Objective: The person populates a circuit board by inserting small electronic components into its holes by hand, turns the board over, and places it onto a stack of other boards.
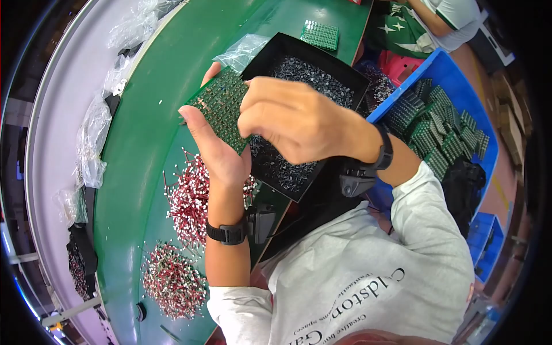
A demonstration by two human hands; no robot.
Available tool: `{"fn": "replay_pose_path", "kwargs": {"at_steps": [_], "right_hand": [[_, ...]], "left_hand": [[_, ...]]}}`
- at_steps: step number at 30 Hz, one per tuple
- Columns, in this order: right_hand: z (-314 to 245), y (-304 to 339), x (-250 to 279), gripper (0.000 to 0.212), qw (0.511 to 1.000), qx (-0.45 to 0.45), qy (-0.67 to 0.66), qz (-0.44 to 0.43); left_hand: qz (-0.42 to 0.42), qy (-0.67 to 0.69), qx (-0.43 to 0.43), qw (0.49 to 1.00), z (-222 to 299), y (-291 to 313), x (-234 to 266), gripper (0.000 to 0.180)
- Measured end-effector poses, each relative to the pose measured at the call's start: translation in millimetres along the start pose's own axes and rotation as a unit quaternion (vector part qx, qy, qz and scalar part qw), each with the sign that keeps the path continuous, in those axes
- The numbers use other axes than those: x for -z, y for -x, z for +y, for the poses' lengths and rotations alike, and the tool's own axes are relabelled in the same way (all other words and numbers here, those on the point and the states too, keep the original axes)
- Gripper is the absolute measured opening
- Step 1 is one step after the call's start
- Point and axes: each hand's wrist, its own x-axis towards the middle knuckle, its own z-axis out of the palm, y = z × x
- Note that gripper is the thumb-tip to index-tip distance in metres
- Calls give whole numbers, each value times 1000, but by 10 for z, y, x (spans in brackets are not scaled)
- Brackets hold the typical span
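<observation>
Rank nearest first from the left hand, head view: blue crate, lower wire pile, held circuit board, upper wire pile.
1. Held circuit board, in left hand
2. Upper wire pile, just below
3. Lower wire pile, farther below
4. Blue crate, right side

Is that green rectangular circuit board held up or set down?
Held up: the left hand cradles the green rectangular circuit board, fingertips showing past its edge.

Single fisheye head view, facing down from above the left hand point(223, 160) and right hand point(293, 118), close by; well outward from them, detail reads uncertainly.
</observation>
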Motion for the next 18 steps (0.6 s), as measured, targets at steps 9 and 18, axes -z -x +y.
{"fn": "replay_pose_path", "kwargs": {"at_steps": [9, 18], "right_hand": [[-18, 70, -2, 21, 998, -5, -17, -53], [-4, -10, 122, 15, 997, -55, -52, -13]], "left_hand": [[7, 2, 3, 1000, 53, 23, -45, 81], [19, -8, -17, 1000, 57, -2, -49, 82]]}}
